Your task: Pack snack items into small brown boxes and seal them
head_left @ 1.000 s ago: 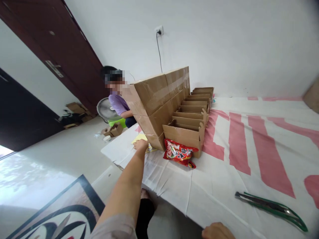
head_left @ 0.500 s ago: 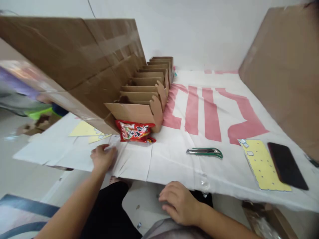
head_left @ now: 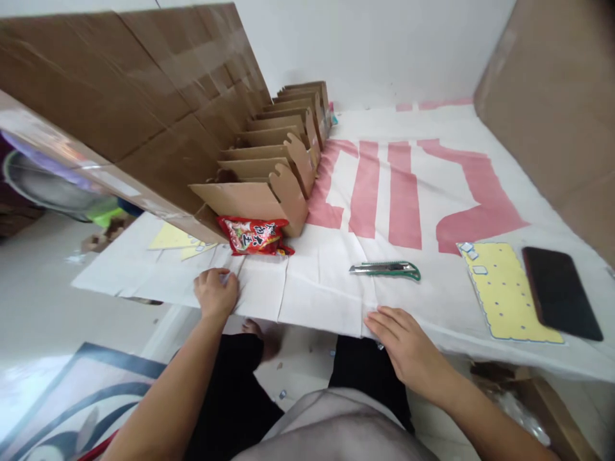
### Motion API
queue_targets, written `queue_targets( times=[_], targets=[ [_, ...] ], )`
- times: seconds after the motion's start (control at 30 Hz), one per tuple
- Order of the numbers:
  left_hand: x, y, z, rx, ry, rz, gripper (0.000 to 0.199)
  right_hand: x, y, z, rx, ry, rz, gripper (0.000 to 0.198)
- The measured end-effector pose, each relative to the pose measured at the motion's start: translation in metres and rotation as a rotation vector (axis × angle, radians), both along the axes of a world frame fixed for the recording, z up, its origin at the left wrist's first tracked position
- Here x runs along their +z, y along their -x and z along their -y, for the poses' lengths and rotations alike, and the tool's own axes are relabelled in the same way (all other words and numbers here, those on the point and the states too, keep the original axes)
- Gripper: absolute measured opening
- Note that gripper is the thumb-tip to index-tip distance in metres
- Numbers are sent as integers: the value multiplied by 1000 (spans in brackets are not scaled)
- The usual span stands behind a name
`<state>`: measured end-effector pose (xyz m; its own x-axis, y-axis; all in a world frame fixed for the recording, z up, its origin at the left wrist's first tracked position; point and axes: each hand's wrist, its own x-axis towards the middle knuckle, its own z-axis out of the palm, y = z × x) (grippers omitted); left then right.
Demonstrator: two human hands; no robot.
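My left hand (head_left: 216, 294) rests on the white cloth near the table's front edge, with fingers curled in. Whatever sits between its thumb and fingers is too small to make out. Just beyond it lies a red food packet (head_left: 254, 235) with white lettering, against the nearest cardboard box (head_left: 250, 200). My right hand (head_left: 398, 339) lies over the front edge of the cloth, fingers stretched out and holding nothing. Farther in from it is a utility knife (head_left: 385, 269) with a green handle, its blade end pointing left.
Several open cardboard boxes run back in a row beside a tall cardboard panel (head_left: 158, 83). A yellow card (head_left: 504, 291) and a black phone (head_left: 560, 291) lie at the right. Another cardboard panel (head_left: 557, 109) stands behind them. An open carton (head_left: 552, 410) is on the floor.
My right hand has moved from above my lap up onto the table's front edge, its fingers straightening. My left hand stays on the cloth near the packet. The view has tilted downward.
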<state>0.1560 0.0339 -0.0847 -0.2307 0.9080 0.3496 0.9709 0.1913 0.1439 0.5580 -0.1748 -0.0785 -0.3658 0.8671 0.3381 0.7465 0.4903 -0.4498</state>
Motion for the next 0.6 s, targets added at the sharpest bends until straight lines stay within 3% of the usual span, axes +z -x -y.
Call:
queue_targets(
  times=[0.07, 0.17, 0.43, 0.53, 0.6],
  targets=[
    [0, 0, -1, -10, 42, -13, 25, -7, 0, 3, 38, -1, 57, 52],
    [1, 0, -2, -27, 91, -12, 23, -10, -2, 9, -19, 45, 69, 38],
    [7, -3, -2, -20, 147, 14, 26, 2, -32, 49, -185, 28, -162, 24],
    [11, -5, -3, -7, 178, 15, 29, -17, -42, 78, -270, 98, -285, 22],
    [13, -6, -4, 0, 198, 14, 34, -42, -50, 96, -406, 249, -434, 16]
  ],
)
